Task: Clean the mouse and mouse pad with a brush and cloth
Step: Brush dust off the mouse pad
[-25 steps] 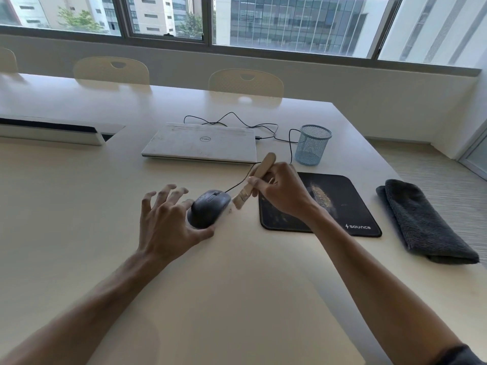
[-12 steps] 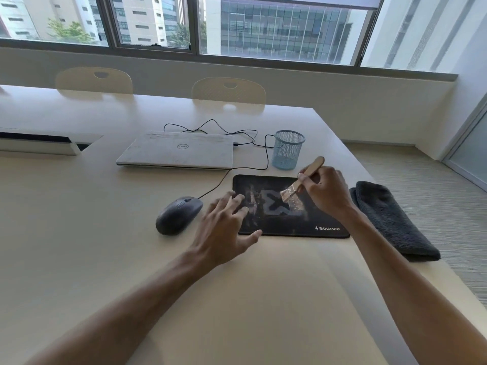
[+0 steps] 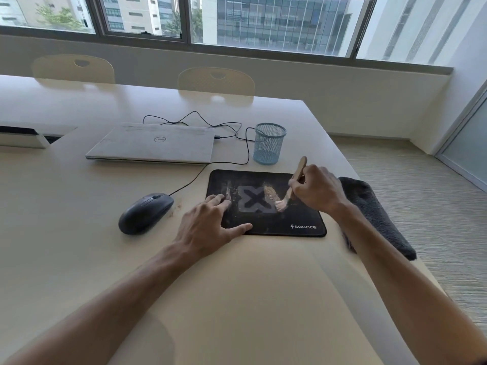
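Bristles of the wooden brush are touching the black mouse pad just right of its grey X logo, and your right hand is gripping the handle, which is leaning up and away from you toward the blue mesh pen cup. A streak of tan crumbs is lying directly left of the bristles, running roughly front to back, so I judge the coming stroke is turning on that gap: you are needing to pull the brush across the streak's long axis, not along it. A second, thinner streak is sitting by your left hand, whose fingers are lying straight and flat, pressing the pad's near-left corner to pin it. Your right hand is plainly the nearer one to the main streak. The wired mouse is resting on the table just left of the pad, apart from both hands, with a few crumbs beside it. The dark grey cloth is lying folded right of the pad, untouched. Compared with half a second ago, your left hand is now sitting lower on the pad's corner, and the brush is now meeting the surface lower down beside the logo.
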The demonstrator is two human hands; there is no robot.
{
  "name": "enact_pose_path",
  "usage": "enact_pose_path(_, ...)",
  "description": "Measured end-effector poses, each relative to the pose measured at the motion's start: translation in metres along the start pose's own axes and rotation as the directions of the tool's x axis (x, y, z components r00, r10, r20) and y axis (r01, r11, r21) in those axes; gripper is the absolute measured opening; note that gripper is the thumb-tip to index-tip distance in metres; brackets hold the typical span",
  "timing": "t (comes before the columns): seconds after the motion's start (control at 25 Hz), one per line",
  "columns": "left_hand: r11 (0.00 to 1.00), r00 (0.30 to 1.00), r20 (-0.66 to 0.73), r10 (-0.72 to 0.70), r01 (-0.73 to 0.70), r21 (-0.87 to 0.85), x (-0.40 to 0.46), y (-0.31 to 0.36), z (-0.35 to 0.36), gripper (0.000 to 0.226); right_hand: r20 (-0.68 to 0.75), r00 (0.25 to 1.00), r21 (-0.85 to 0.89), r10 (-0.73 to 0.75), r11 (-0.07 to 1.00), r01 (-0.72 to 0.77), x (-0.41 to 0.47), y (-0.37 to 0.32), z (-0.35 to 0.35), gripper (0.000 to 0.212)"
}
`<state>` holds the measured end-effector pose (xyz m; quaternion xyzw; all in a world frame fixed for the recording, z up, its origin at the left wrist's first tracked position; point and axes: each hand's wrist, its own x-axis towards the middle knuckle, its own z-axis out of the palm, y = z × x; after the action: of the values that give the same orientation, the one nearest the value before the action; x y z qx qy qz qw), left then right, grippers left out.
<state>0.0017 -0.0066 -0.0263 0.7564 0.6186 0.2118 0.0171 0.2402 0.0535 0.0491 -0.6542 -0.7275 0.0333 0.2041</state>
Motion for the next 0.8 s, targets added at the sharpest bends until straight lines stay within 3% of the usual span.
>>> enact_pose_path(0.08, 1.0, 1.0, -0.013, 0.005, -0.005, 0.001, 0.0, -0.001, 0.001, 0.092, -0.039, 0.997, 0.015, -0.059, 0.998, 0.06, 0.002, -0.006, -0.005, 0.025)
enact_pose_path(0.16, 1.0, 1.0, -0.007, -0.008, 0.009, 0.012, -0.002, -0.001, 0.0, 0.096, 0.029, 0.987, 0.208, -0.16, 0.967, 0.15, 0.002, -0.016, 0.002, 0.021)
enact_pose_path(0.24, 0.998, 0.999, 0.0, -0.034, 0.034, 0.043, -0.002, -0.002, -0.002, 0.099, 0.083, 0.981, 0.274, -0.177, 0.95, 0.149, 0.005, -0.011, 0.011, 0.02)
enact_pose_path(0.4, 0.994, 0.999, 0.008, -0.053, 0.052, 0.096, -0.002, -0.002, -0.007, 0.106, 0.017, 0.996, -0.025, -0.083, 0.996, 0.084, 0.015, 0.01, -0.004, 0.026)
enact_pose_path(0.48, 0.989, 0.997, 0.053, -0.048, 0.04, 0.141, -0.003, -0.002, -0.007, 0.111, -0.004, 0.994, 0.076, -0.11, 0.991, 0.11, 0.023, 0.0, -0.006, 0.025)
enact_pose_path(0.64, 0.984, 0.996, 0.083, -0.022, 0.007, 0.178, -0.002, 0.003, -0.013, 0.111, 0.091, 0.988, 0.304, -0.124, 0.948, 0.091, 0.033, -0.018, 0.013, 0.021)
enact_pose_path(0.8, 0.971, 0.997, 0.074, -0.034, 0.016, 0.237, -0.005, 0.01, -0.021, 0.106, 0.036, 0.998, 0.027, 0.046, 0.999, -0.047, 0.027, 0.005, 0.006, 0.019)
